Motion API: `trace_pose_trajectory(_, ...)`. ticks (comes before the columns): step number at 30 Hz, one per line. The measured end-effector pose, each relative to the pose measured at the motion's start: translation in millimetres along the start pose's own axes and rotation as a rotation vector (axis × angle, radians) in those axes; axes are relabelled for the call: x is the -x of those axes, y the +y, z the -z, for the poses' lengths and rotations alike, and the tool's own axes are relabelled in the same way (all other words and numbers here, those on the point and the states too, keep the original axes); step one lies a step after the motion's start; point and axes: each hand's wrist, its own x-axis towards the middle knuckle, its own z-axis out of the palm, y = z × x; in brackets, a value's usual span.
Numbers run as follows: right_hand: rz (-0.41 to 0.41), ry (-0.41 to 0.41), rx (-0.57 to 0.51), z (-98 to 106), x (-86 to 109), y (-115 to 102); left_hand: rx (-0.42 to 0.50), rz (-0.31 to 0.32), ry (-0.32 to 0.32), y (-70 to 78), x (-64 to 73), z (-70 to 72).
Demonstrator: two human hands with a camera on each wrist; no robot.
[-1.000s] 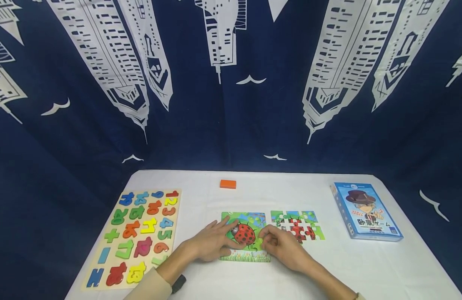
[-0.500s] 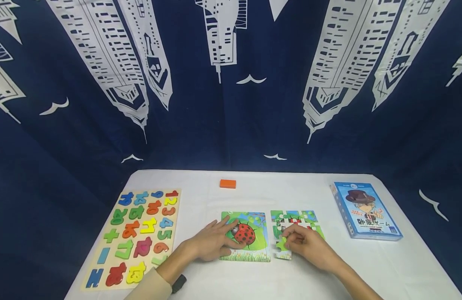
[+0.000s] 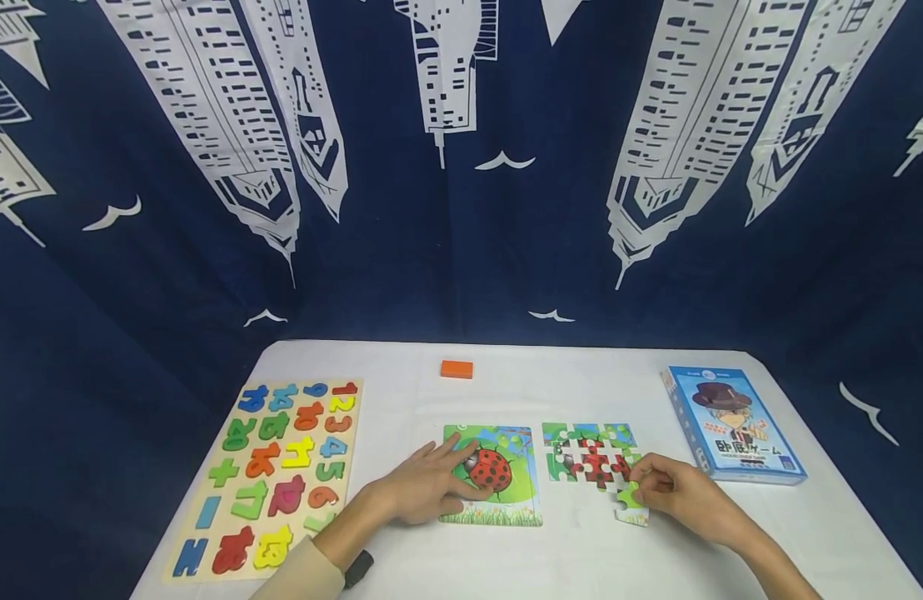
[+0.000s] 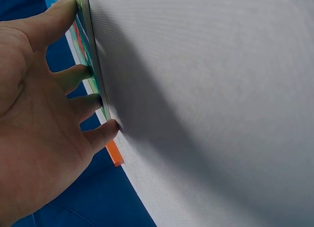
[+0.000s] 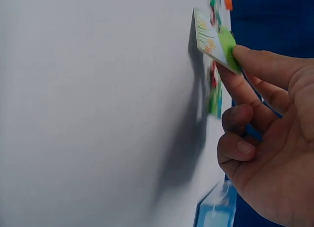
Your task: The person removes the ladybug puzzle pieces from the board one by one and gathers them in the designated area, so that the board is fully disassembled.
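Note:
A ladybug puzzle board (image 3: 499, 483) lies at the table's front middle. My left hand (image 3: 424, 487) rests flat on its left part with straight fingers (image 4: 73, 77). Right of it sits a group of joined jigsaw pieces (image 3: 591, 454). My right hand (image 3: 675, 492) pinches one green jigsaw piece (image 3: 631, 503) between thumb and finger at that group's lower right corner. In the right wrist view the piece (image 5: 216, 40) is tilted up off the table, held by a fingertip (image 5: 245, 57).
A wooden number board (image 3: 270, 475) with coloured numerals lies at the left. A small orange block (image 3: 456, 369) sits at the back middle. A blue game box (image 3: 731, 425) lies at the right. A white cloth (image 3: 566, 558) covers the table; a dark patterned curtain hangs behind.
My right hand has carried the green piece from the ladybug board's right edge rightward, past the loose pieces, to their lower right corner. The left hand has stayed put.

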Motion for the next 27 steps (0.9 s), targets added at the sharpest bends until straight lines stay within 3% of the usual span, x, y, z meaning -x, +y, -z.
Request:
trace_pose_trajectory(12,-0.070,0.033,0.054,9.8,-2.2,22.8,0.012,-0.002,-0.009,0.5,1.1,1.0)
trace_pose_trajectory(22,-0.013,0.074,0.098,4.3,-5.4,24.4,0.006,0.010,-0.018,0.0,0.1,-0.5)
trace_pose_trajectory(27,-0.025,0.088,0.110,2.4,-6.5,22.7,0.001,0.015,-0.020,0.0,-0.9,-0.1)
